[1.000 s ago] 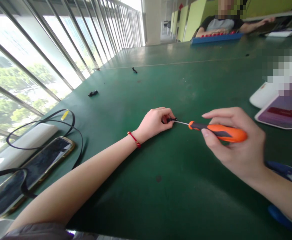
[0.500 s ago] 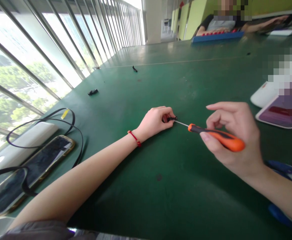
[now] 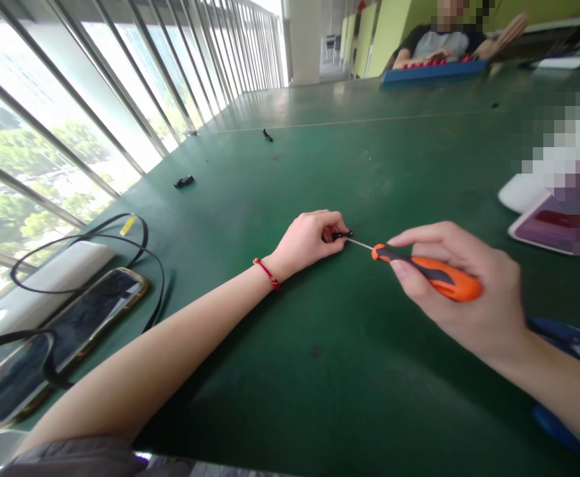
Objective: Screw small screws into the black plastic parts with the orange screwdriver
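Note:
Pinched between the thumb and fingers of my left hand (image 3: 314,238) is a small black part (image 3: 342,234), mostly covered by the fingers. My right hand (image 3: 473,285) is closed around an orange and black screwdriver (image 3: 449,277), thumb and forefinger near the front of the handle. The thin metal shaft points left, and its tip reaches the black part at my left fingertips. How the tip sits in the part is too small to make out.
On the green table (image 3: 250,371), a phone (image 3: 65,338), a white oblong device (image 3: 46,285) and a black strap (image 3: 163,285) lie left. Two black pieces (image 3: 184,181) (image 3: 268,135) lie farther off. A person (image 3: 439,43) sits behind a blue tray (image 3: 433,73); a white and purple object (image 3: 543,222) stands right.
My right forefinger and other fingers have come down from a raised, loose pose onto the screwdriver handle, which has turned slightly. My left hand stays in place. The other person's arm has risen.

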Tool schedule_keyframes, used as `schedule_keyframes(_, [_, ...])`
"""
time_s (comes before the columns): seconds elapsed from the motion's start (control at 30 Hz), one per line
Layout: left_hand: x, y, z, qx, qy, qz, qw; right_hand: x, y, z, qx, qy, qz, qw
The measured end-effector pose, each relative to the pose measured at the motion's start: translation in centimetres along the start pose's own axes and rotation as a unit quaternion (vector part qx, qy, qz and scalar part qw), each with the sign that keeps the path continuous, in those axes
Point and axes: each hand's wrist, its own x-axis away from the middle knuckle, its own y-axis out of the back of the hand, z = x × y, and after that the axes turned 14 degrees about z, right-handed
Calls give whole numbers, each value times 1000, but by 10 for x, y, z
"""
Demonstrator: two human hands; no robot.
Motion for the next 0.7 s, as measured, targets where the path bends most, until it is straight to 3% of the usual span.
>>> schedule_keyframes(0.13, [0, -1, 2, -1, -4, -7, 1000, 0, -3, -4, -44, 22, -60, 997])
schedule_keyframes(0.33, [0, -1, 2, -1, -4, -6, 1000, -1, 1, -4, -4, -12, 10, 1000])
schedule_keyframes(0.53, [0, -1, 1, -8, 2, -6, 1000, -2, -1, -5, -56, 19, -53, 997])
schedule_keyframes(0.7, [0, 0, 1, -9, -3, -6, 1000, 1, 0, -5, -17, -14, 16, 1000])
